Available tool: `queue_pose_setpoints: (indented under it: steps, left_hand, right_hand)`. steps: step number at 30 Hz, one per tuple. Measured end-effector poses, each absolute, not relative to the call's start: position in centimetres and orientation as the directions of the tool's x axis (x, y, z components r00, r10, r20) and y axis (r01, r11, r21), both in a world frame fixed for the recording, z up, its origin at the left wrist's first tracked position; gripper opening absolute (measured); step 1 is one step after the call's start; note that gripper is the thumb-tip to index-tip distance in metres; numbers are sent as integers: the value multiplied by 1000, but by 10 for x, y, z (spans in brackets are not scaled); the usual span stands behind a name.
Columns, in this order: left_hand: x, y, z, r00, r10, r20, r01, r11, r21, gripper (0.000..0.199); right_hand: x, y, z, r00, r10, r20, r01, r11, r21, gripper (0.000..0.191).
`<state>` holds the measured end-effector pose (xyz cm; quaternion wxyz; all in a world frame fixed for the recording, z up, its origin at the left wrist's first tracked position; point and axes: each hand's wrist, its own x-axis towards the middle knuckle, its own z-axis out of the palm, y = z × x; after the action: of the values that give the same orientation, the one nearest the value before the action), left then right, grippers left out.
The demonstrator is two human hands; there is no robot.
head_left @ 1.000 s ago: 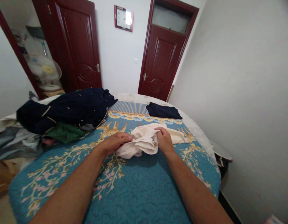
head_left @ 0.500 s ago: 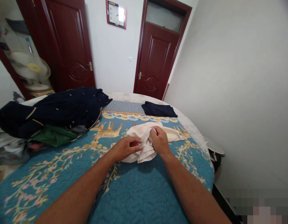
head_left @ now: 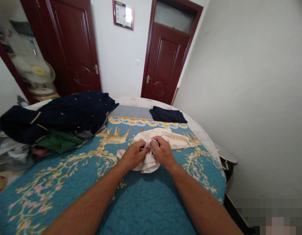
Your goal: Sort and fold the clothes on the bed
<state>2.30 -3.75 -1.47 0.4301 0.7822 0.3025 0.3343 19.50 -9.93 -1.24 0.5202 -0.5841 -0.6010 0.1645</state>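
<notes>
A cream-coloured garment [head_left: 151,163] lies bunched on the teal quilted bedspread [head_left: 146,199], with one long part stretching off to the right. My left hand [head_left: 136,152] and my right hand [head_left: 163,150] meet over its middle. Both are closed on the cloth, thumbs and fingers pinching a gathered fold between them. The garment's exact kind is unclear, since it is crumpled and partly covered by my hands.
To the left is a heap of clothes, topped by a navy garment [head_left: 67,114] over a green one [head_left: 60,140]. A folded dark navy garment [head_left: 167,115] lies toward the far edge. A fan [head_left: 38,70] stands at the back left.
My left hand has moved right and closed on the fabric beside my right hand, which has shifted slightly left. The bunched cloth has drawn together between them.
</notes>
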Motion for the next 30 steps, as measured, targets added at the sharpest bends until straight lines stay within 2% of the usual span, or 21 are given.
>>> queue_pose_setpoints:
  steps: [3, 5, 8, 10, 13, 17, 21, 24, 26, 27, 28, 30]
  left_hand:
    - [19, -30, -14, 449, 859, 245, 140, -339, 930, 21]
    - [14, -21, -11, 328, 922, 206, 8, -221, 975, 20]
    - [5, -10, -3, 247, 962, 113, -245, -51, 968, 27]
    - [-2, -5, 4, 216, 973, 83, -359, 0, 933, 33]
    - [-14, 0, 14, 188, 978, 85, -397, -4, 918, 40]
    - [-24, 2, 13, 242, 968, 65, -318, 16, 948, 41]
    - [-24, 6, -1, 300, 954, -28, -204, 93, 974, 41]
    - [-28, 14, -10, 315, 945, -93, -190, 159, 969, 43]
    - [-33, 21, -15, 292, 953, -81, -79, 108, 991, 44]
    - [-34, 24, -18, 245, 969, -36, 27, 30, 999, 43]
    - [-35, 26, -21, 178, 983, 49, 154, -77, 985, 43]
    - [-33, 26, -26, 77, 948, 308, 391, -313, 865, 42]
  right_hand:
    - [198, -101, -12, 95, 913, 398, 688, 228, -689, 19]
    - [204, -101, -10, 42, 940, 338, 851, 144, -506, 19]
    - [219, -97, -6, 134, 934, 332, 969, -53, -242, 25]
    - [236, -93, -4, 243, 886, 394, 966, -183, -185, 24]
    - [267, -86, -5, 358, 791, 497, 933, -284, -221, 21]
    - [305, -82, -16, 443, 686, 577, 896, -314, -314, 18]
    - [328, -83, -29, 531, 664, 526, 846, -381, -373, 20]
    - [337, -85, -29, 599, 624, 501, 800, -438, -411, 25]
    - [335, -87, -22, 582, 583, 567, 812, -380, -443, 28]
    - [330, -88, -17, 537, 571, 621, 841, -305, -446, 29]
    - [321, -89, -12, 469, 568, 677, 877, -205, -435, 28]
    - [295, -92, -3, 292, 589, 753, 924, 28, -380, 25]
